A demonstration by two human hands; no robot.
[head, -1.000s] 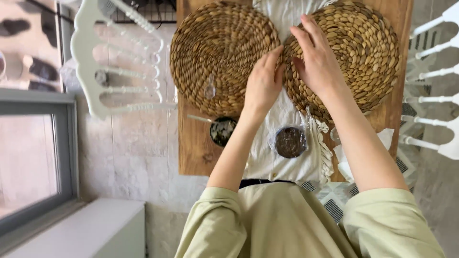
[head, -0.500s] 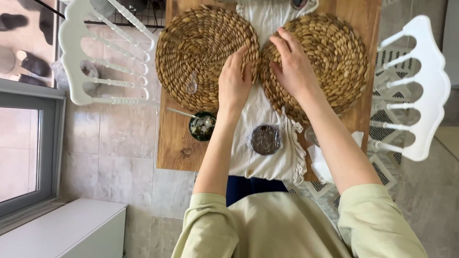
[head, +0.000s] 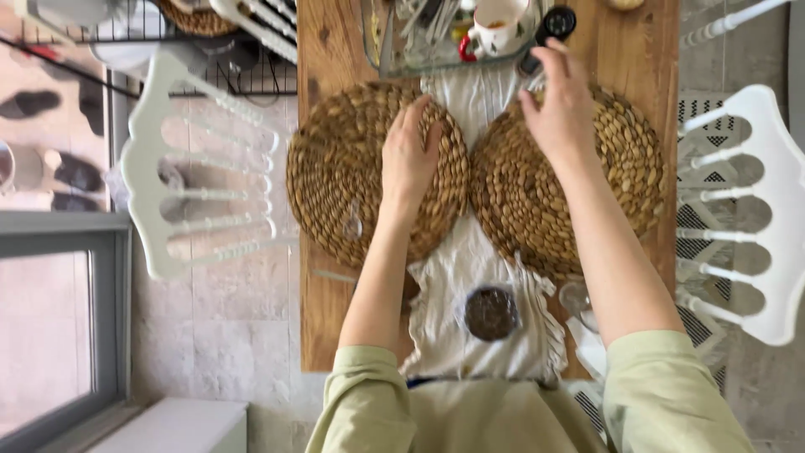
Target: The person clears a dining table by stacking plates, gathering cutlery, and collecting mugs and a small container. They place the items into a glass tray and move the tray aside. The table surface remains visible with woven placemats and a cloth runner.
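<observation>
Two round woven placemats lie mid-frame on one wooden table (head: 323, 319): the left hand (head: 408, 158) rests flat, fingers released, on the left placemat (head: 335, 168), the right hand (head: 560, 105) fingering the right placemat (head: 612, 184)'s top edge, between two white chairs.

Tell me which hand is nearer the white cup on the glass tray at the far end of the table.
Right. The right hand reaches over the far edge of the right woven mat, just beside the white cup. The left hand lies flat on the left woven mat, farther back.

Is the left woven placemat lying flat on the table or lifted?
Flat: the left placemat lies on the wooden table, with the left hand resting on it.
</observation>
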